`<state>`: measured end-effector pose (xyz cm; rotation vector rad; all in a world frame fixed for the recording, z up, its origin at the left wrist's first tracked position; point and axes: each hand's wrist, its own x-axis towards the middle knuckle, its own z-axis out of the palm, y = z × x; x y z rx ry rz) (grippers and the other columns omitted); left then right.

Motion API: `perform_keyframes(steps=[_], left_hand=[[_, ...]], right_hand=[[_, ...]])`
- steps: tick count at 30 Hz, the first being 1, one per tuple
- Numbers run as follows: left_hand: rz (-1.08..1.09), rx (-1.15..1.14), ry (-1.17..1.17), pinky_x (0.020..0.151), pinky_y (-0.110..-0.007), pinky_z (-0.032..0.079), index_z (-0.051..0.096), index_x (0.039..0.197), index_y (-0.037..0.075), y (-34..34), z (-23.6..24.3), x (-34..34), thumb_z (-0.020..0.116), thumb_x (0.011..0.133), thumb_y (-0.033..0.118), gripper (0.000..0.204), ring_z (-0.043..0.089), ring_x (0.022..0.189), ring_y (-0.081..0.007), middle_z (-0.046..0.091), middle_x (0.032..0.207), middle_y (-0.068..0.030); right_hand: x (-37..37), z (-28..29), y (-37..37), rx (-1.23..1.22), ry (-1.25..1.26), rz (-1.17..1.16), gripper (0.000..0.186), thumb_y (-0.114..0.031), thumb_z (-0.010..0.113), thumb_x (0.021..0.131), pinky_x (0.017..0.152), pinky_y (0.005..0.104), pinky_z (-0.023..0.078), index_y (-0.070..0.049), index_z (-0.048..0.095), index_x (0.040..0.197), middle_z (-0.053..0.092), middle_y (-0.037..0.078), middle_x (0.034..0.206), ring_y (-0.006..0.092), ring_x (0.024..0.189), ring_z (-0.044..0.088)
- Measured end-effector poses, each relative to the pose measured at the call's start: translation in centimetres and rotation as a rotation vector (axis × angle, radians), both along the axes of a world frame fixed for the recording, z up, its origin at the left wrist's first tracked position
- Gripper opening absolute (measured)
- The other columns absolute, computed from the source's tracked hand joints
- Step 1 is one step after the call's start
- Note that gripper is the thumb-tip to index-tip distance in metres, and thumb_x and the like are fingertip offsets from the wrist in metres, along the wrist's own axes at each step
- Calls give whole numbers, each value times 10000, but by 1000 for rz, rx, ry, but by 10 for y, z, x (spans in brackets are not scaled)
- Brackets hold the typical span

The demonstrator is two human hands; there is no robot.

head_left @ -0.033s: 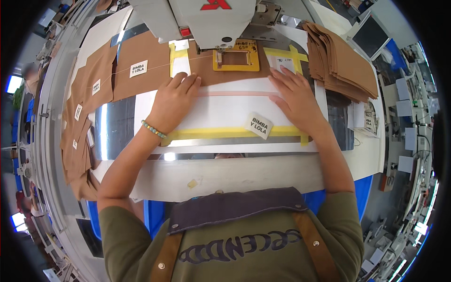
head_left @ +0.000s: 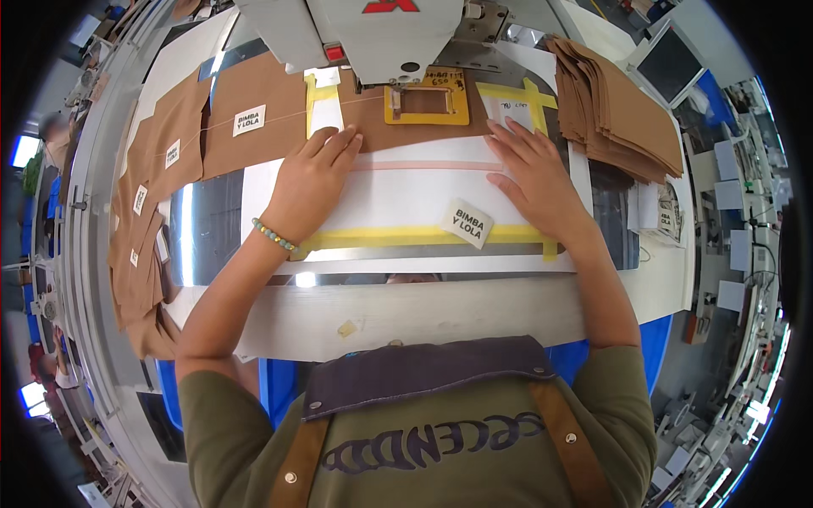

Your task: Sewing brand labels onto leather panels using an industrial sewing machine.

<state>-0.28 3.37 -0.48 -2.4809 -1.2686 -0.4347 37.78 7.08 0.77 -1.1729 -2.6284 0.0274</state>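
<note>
A brown fabric piece (head_left: pixel 366 118) lies under the head of a sewing machine (head_left: pixel 373 46), beneath a small yellow rectangular frame (head_left: pixel 428 120). My left hand (head_left: pixel 313 182) rests palm down, its fingers stretched toward the fabric's near edge; a beaded bracelet circles that wrist. Spread flat to the right is my right hand (head_left: pixel 531 179), its fingertips near the fabric's right end. Both hands lie over a white sheet (head_left: pixel 406 199) edged with yellow tape (head_left: pixel 381 238). A loose white label (head_left: pixel 467 223) with dark print sits on the sheet, nearer to me.
Brown pieces with white labels (head_left: pixel 249 120) trail off to the left, with a thin thread across them. At the right stands a stack of brown pieces (head_left: pixel 618 118), with a small box of labels (head_left: pixel 667 212) in front. A dark screen (head_left: pixel 669 69) is at the far right.
</note>
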Motion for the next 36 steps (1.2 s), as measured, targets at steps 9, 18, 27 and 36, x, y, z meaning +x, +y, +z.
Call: perform_keyframes(steps=[9, 18, 27, 36], left_hand=[[110, -358, -199, 1337, -525, 298, 458, 1675, 76, -25, 4, 8, 727, 1034, 254, 717, 322, 1643, -386, 459, 1744, -75], [63, -425, -167, 1354, -528, 251, 488, 1665, 103, -25, 5, 1, 695, 1038, 304, 690, 286, 1662, -380, 409, 1783, -30], [47, -434, -221, 1331, -520, 305, 556, 1613, 93, -28, 4, -2, 736, 1007, 221, 645, 345, 1644, -357, 463, 1752, -36], [107, -330, -404, 1328, -515, 313, 530, 1640, 126, -33, 2, 4, 747, 1009, 267, 682, 306, 1661, -370, 367, 1798, -99]], right_hand=[[-9, 3, 7, -2, 99, 78, 602, -384, 632, 1106, 1326, 574, 275, -33, 548, 1588, 527, 116, 1677, 321, 1607, 399], [5, 2, -19, -49, 41, 74, 615, -335, 663, 1087, 1318, 583, 273, -30, 522, 1602, 614, 146, 1581, 344, 1568, 455], [4, -2, -11, -74, 32, 91, 662, -461, 589, 1109, 1345, 597, 229, -57, 511, 1627, 423, 93, 1759, 362, 1648, 314], [1, 5, -17, -120, -5, 35, 651, -452, 600, 1099, 1360, 602, 197, -100, 508, 1640, 400, 73, 1775, 351, 1656, 302]])
